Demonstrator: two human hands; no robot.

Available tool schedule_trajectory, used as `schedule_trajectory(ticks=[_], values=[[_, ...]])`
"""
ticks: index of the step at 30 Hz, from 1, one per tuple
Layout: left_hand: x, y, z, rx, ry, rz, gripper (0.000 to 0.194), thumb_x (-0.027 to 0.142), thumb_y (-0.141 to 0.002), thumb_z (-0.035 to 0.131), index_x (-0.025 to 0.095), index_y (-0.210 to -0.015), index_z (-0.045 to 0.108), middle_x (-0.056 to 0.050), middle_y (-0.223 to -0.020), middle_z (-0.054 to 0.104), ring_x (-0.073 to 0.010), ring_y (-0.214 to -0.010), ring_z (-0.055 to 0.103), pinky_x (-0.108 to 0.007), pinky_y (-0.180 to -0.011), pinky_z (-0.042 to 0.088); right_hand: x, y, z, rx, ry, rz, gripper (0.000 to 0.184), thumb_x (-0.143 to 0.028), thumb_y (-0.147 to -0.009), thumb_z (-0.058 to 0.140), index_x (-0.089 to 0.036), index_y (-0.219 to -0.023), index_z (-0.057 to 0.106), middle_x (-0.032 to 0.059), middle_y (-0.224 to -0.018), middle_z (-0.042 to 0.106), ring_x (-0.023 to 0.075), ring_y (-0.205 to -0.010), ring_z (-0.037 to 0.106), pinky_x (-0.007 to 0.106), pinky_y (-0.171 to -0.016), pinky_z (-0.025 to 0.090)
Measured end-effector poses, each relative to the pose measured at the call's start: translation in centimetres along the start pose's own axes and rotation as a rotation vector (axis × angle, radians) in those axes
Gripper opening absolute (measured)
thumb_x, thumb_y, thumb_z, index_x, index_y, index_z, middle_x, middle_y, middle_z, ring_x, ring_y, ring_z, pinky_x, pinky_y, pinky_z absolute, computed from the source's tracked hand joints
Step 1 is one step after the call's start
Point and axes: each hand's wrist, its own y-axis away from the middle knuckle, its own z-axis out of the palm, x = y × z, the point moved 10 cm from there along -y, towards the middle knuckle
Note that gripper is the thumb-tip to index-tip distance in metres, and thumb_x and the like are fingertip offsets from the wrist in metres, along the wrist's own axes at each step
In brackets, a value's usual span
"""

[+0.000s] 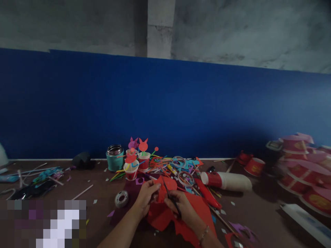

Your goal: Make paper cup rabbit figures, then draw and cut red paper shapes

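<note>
My left hand (148, 195) pinches a piece of red paper (169, 183) at its left side. In my right hand (179, 205) is a pair of black-handled scissors (169, 194), its blades lying across that paper and pointing up and away from me. A larger red sheet (199, 210) with a ragged, cut edge spreads below and to the right, partly under my right wrist. Beneath my left forearm lies dark purple paper (124, 206). To the left of my left hand rests a white roll of tape (121, 199).
Paper cups with animal-like cutouts (143, 160) stand behind my hands, beside a teal jar (115, 158). Coloured strips and scraps (178, 163) heap up at the centre back. A stack of cups (224, 181) lies on its side; more red cups (305, 172) pile up at right.
</note>
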Motion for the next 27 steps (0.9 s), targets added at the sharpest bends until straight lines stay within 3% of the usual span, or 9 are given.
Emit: schedule_trajectory(ticks=[11,19,27], values=[[-0.06,-0.2,0.63,-0.046,-0.076,0.052,0.037,0.045,-0.056,0.075,0.016,-0.06,0.054,0.006,-0.046,0.051,-0.0036,-0.036,0.035,-0.019,-0.038,0.02,0.27,-0.08,0.05,-0.029,0.036,-0.021,0.036,-0.053,-0.063,0.062,-0.019,-0.065,0.052,-0.0071,-0.048,0.046,0.0066,-0.036,0.04,0.019,-0.035,0.029],[0.28,-0.22,0.55,-0.05,-0.11,0.059,0.038,0.047,-0.057,0.074,0.017,-0.057,0.05,0.007,-0.042,0.048,-0.0035,-0.034,0.033,-0.019,-0.037,0.017,-0.29,0.34,-0.27,0.025,0.067,0.004,0.031,-0.048,-0.065,0.06,-0.02,-0.061,0.049,-0.0084,-0.045,0.042,0.0054,-0.033,0.037,0.018,-0.034,0.025],[0.42,-0.15,0.1,-0.019,-0.096,0.056,0.042,0.048,-0.056,0.074,0.018,-0.057,0.045,0.008,-0.043,0.047,-0.0029,-0.034,0.03,-0.019,-0.036,0.013,-0.16,0.19,-0.14,-0.005,0.062,0.005,0.031,-0.046,-0.066,0.06,-0.02,-0.058,0.046,-0.0102,-0.042,0.036,0.0044,-0.033,0.033,0.018,-0.034,0.025]])
